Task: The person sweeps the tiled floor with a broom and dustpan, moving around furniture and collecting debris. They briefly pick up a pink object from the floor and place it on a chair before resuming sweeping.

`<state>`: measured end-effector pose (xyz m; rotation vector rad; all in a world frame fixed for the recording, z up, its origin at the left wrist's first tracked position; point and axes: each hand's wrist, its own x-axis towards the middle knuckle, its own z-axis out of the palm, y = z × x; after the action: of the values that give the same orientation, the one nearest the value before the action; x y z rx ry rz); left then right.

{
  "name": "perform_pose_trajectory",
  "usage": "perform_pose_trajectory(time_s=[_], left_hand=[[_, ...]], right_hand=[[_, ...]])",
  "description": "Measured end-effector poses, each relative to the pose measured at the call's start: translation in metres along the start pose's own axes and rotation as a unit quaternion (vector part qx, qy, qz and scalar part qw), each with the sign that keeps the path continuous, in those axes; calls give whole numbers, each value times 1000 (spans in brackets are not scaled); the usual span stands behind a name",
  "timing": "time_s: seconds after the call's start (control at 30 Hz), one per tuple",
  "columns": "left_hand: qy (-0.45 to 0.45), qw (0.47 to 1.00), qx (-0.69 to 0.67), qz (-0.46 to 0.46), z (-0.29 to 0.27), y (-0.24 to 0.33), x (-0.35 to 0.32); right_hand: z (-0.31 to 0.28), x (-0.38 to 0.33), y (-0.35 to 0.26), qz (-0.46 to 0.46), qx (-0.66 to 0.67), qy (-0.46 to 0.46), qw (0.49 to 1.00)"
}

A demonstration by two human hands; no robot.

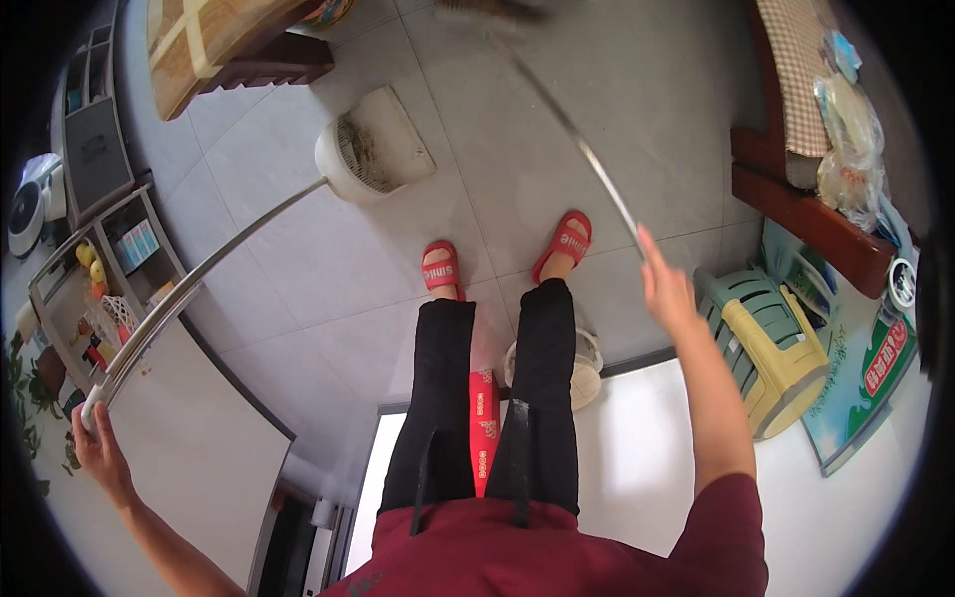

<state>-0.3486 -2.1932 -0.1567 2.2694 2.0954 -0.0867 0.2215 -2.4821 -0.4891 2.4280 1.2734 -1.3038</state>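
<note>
My left hand [102, 450] is closed around the white grip at the top of a long-handled dustpan [348, 184]. The dustpan's white pan rests on the grey tiles ahead of my feet, with dark debris [360, 149] inside it near its comb-like teeth. In my right hand [665, 284] is the metal handle of a broom [597, 164], which slants away up and to the left. The broom's brown head [494, 10] is smeared by motion and partly cut off at the top edge of the view.
A wooden table [214, 50] stands at the far left. Cabinets with open shelves [109, 269] line the left side. To the right are a wooden bench [811, 214] with plastic bags and a yellow-green plastic stool [766, 348]. A white bucket [587, 373] stands behind my legs, near red sandals [564, 244].
</note>
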Motion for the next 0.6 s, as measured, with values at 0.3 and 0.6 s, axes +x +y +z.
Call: perform_pose_trajectory(time_s=[0.3,0.6], left_hand=[[-11,1000,8,20,-11,23,-24],[37,998,22,43,-2,48,-42]], right_hand=[[-55,-36,-35,-81,-43,45,995],[-62,-43,0,-85,-188,-2,979]])
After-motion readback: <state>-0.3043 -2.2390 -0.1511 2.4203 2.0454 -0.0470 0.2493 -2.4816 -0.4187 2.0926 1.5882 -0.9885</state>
